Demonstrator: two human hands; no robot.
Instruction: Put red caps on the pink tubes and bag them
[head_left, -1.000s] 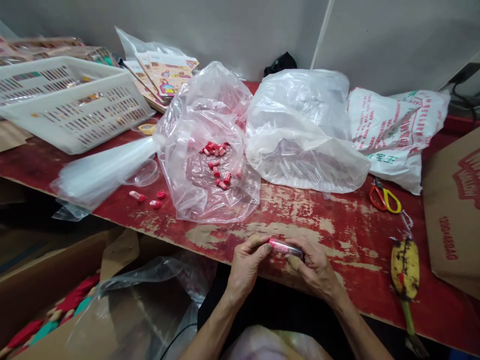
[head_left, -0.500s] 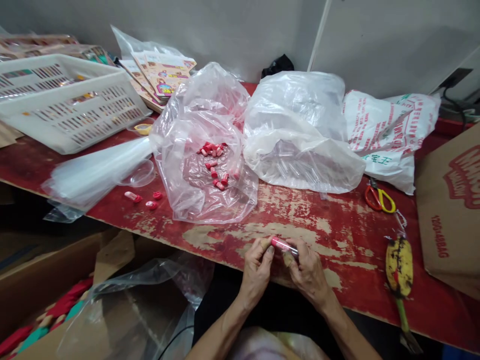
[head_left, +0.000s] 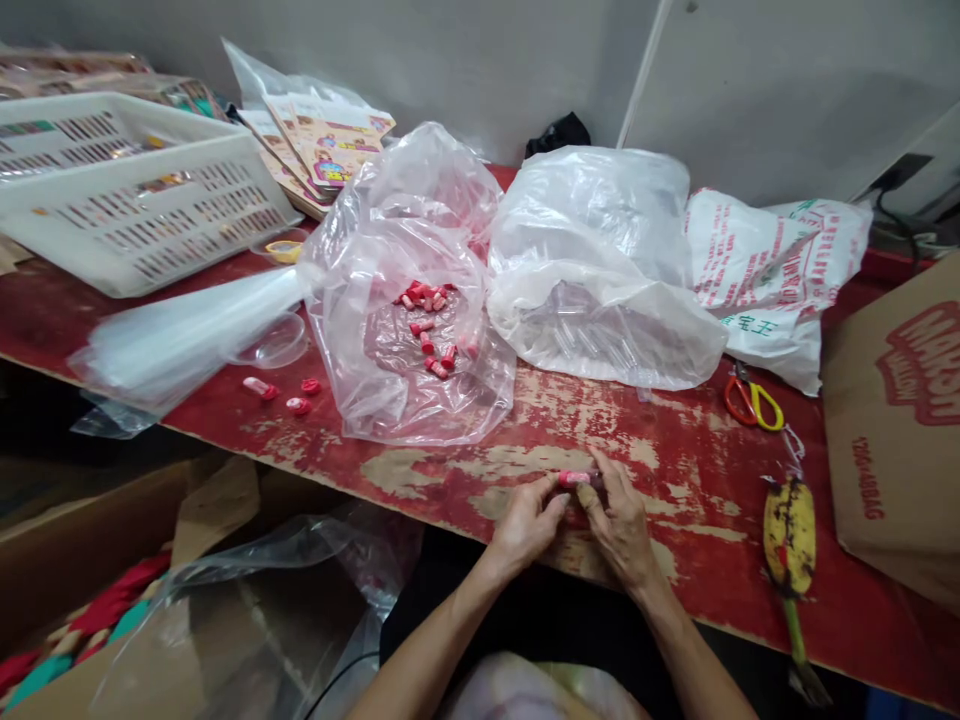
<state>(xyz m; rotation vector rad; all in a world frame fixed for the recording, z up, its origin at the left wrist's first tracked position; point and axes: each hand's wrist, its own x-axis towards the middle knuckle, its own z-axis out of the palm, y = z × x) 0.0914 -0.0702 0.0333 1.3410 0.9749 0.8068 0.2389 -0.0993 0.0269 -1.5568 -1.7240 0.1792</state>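
Note:
A small clear plastic tube with a red-and-pink capped end is held nearly level between my hands, over the front edge of the table. My left hand closes its thumb and index finger at the red end. The thumb and fingers of my right hand grip the clear end and partly cover it. Beyond them, an opened clear bag has several small red-and-pink pieces in its mouth. To its right, a white plastic bag lies open with clear tubes inside.
Loose red pieces and a round clear lid lie left. A white basket and printed cards stand behind. Scissors, a banana and a carton are right. An open box sits below left.
The tube has turned closer to level, and less of its clear end shows. My right fingers have stretched further over it. My left hand has shifted slightly right.

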